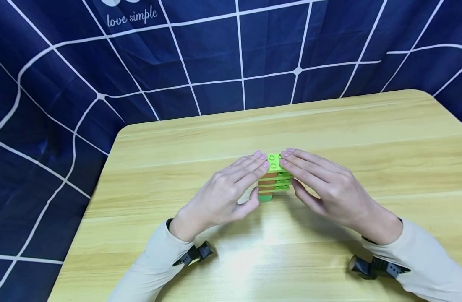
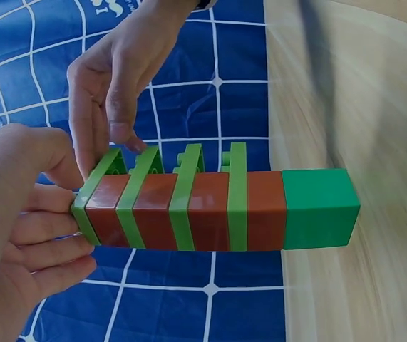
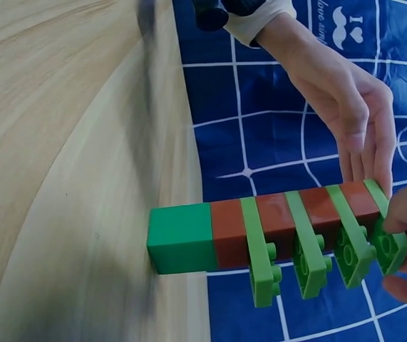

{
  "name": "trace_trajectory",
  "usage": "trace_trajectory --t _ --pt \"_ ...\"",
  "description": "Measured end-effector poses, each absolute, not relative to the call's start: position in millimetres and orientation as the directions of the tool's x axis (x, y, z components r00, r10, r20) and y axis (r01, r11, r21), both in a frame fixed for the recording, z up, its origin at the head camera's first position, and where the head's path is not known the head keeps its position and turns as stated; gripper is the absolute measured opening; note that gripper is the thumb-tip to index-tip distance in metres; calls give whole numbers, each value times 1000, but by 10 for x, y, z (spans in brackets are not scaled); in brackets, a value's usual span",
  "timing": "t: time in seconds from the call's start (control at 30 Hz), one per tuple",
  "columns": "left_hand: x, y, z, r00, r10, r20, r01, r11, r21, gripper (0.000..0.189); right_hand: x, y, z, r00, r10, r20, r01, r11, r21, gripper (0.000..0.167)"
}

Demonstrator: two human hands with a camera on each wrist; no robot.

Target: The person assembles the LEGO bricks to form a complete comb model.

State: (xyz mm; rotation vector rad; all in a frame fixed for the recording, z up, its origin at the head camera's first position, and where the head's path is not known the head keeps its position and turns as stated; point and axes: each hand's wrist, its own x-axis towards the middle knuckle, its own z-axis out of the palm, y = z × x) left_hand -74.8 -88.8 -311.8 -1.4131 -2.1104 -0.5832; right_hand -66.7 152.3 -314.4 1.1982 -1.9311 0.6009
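A stacked tower of toy building bricks (image 1: 267,182) stands upright on the table. Its base is a dark green brick (image 2: 321,209); above it, brown bricks (image 3: 274,214) alternate with lime green plates (image 3: 260,256) that jut out to the right side. My left hand (image 1: 225,191) touches the left edge of the top lime plate (image 1: 273,163) with nearly straight fingertips, its thumb beside the tower. From the other side, my right hand (image 1: 327,191) lays extended fingers on the top plate's right part, thumb lower down near the jutting plate ends.
The light wooden table (image 1: 159,176) stretches around the tower, its rounded far edge meeting a dark blue curtain (image 1: 212,54) with white lines. Black wrist cameras hang under the left sleeve (image 1: 147,262) and the right sleeve (image 1: 423,256).
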Motion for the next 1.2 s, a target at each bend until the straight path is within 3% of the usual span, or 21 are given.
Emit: trace_trajectory --t 0.63,0.97,1.2 --pt "-833 -869 -3143 -287 657 697 946 309 99 40 -690 1492 -3203 -233 -503 832 -872 487 49 35" --pt "-854 -804 -3244 -200 616 761 936 350 -37 40 -683 1468 -3215 -231 -496 837 -874 485 46 34" --pt "-854 -796 -3306 -208 609 765 927 372 -45 44 -695 1500 -3293 -244 -541 805 -874 482 59 40"
